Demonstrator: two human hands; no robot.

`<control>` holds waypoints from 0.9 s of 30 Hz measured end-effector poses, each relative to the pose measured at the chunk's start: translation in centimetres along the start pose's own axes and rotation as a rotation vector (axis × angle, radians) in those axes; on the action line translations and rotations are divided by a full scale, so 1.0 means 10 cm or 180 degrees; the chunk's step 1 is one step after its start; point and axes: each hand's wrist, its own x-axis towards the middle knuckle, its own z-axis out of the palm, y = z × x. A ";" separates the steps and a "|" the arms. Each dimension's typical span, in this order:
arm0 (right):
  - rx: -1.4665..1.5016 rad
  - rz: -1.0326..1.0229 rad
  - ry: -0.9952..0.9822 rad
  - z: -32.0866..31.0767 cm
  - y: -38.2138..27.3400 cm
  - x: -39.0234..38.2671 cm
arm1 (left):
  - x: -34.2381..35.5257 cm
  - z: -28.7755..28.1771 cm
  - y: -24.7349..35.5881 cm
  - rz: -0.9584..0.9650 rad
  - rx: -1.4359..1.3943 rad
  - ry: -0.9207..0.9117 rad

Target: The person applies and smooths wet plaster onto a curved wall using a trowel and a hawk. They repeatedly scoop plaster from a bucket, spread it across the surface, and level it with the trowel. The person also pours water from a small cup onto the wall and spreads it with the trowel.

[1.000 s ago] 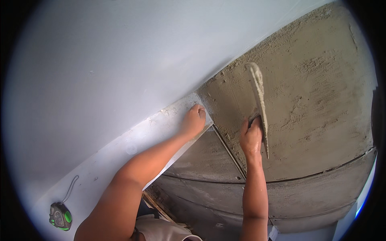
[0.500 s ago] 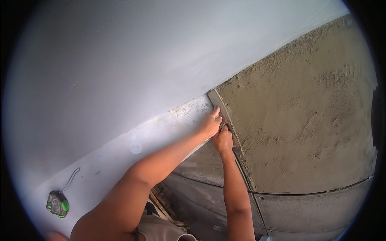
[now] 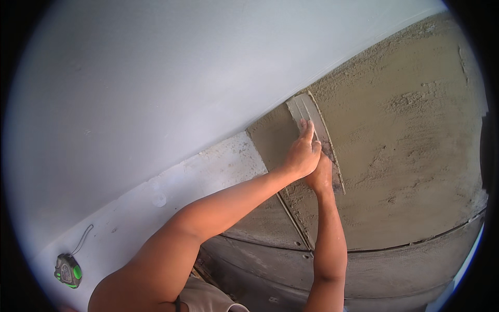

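Note:
A long flat trowel (image 3: 325, 135) with a pale, mortar-smeared blade lies against the grey-brown mortar layer (image 3: 400, 145), its top end close to the seam with the white surface (image 3: 171, 73). My left hand (image 3: 304, 152) rests on it, index and middle fingers stretched along the blade and the other fingers bent. Just behind and right of that, my right hand (image 3: 321, 170) grips the trowel, its fingers partly hidden by the left hand. A smoothed strip of mortar (image 3: 273, 143) shows left of the blade, beside a pale, speckled ledge (image 3: 208, 177).
A black-and-green tape measure (image 3: 67, 271) with a looped strap sits on the white ledge at lower left. Grey panels (image 3: 395, 275) separated by dark grooves run along the bottom right. A dark gap with some wooden pieces (image 3: 202, 273) shows below my arms.
The trowel swung from raised edge-on in my right hand to flat on the mortar, with my left hand joining it. Since half a second ago both hands have moved up and right with it.

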 end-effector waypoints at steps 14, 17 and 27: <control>0.0586 0.0450 0.0375 -2.63 -0.44 0.58 | 0.78 0.65 2.39 0.0599 0.0094 0.0359; 0.0653 0.0459 0.1056 -3.02 -0.62 0.58 | 0.90 0.53 2.95 0.1285 -0.0182 0.0136; -0.0004 -0.0712 0.0664 -0.57 -0.12 -0.56 | -0.67 0.18 0.47 0.1184 -0.0366 0.0240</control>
